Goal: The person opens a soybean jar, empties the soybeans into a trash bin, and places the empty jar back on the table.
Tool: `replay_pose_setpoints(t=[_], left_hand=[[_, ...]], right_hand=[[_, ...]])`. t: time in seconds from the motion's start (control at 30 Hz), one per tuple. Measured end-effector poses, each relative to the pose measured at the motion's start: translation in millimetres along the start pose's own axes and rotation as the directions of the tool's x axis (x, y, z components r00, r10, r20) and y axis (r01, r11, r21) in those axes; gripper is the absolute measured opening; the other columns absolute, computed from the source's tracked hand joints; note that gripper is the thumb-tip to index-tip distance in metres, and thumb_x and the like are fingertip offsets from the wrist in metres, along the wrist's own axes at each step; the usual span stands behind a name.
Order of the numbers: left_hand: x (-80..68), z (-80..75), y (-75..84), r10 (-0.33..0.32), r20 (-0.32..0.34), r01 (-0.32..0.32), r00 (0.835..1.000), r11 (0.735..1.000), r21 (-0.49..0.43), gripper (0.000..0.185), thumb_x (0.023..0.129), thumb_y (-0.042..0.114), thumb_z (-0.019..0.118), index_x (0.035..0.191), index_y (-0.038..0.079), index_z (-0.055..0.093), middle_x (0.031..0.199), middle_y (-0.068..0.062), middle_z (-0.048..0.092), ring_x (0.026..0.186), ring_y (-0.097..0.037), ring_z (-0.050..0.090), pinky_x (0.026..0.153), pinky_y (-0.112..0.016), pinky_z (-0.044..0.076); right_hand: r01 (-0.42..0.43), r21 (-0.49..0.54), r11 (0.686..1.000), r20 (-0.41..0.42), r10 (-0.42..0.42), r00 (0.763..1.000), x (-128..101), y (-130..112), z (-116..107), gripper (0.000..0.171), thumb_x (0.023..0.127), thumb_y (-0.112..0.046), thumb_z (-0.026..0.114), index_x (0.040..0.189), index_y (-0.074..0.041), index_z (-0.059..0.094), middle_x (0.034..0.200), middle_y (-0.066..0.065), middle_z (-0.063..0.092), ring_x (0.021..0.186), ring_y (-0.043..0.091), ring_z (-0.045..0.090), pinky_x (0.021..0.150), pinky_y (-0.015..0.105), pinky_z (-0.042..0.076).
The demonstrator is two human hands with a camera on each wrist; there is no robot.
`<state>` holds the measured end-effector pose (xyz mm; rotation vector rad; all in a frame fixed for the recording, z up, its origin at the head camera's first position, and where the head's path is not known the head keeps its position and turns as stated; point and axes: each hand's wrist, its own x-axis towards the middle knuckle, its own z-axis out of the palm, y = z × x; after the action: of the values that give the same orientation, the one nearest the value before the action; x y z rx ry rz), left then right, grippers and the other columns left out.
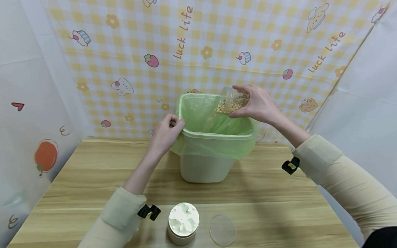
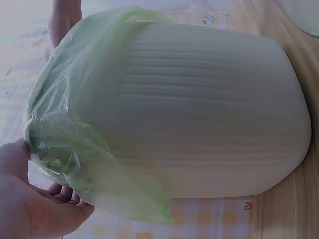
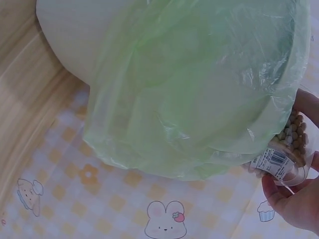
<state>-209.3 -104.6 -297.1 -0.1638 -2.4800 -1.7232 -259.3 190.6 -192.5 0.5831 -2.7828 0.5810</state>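
Observation:
A white plastic trash bin (image 1: 203, 169) stands upright on the table, lined with a thin green plastic bag (image 1: 219, 149) folded over its rim. At the bin's left corner, my left hand (image 1: 165, 133) pinches the bag and rim between thumb and curled fingers. My right hand (image 1: 259, 104) grips a clear plastic jar (image 1: 228, 93), tilted with its mouth over the bin's opening. Small tan beans (image 1: 232, 105) fill its lower side, and some are falling into the bag. In the right wrist view, a white barcode label (image 3: 274, 162) shows on the jar.
Near the front edge of the wooden table (image 1: 121, 170) stands a round can with a foil-like silvery top (image 1: 183, 219). A clear round lid (image 1: 222, 230) lies to its right. Close behind the bin hangs a yellow checked cloth (image 1: 133, 38).

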Motion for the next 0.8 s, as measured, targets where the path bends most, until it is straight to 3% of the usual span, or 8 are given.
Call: replay_pose_setpoints(t=[0.8], left_hand=[[-2.1, 3.6, -0.7, 0.009, -0.009, -0.009, 1.000, 1.000, -0.025, 0.033, 0.097, 0.040, 0.054, 0.110, 0.010, 0.057, 0.102, -0.005, 0.056, 0.089, -0.022, 0.052, 0.078, -0.032, 0.047]], right_hand=[[0.063, -0.097, 0.993, 0.042, -0.059, 0.997, 4.5, -10.8, -4.1, 0.096, 0.068, -0.028, 0.096, 0.151, -0.011, 0.051, 0.151, 0.022, 0.050, 0.137, 0.042, 0.046, 0.111, 0.063, 0.040]])
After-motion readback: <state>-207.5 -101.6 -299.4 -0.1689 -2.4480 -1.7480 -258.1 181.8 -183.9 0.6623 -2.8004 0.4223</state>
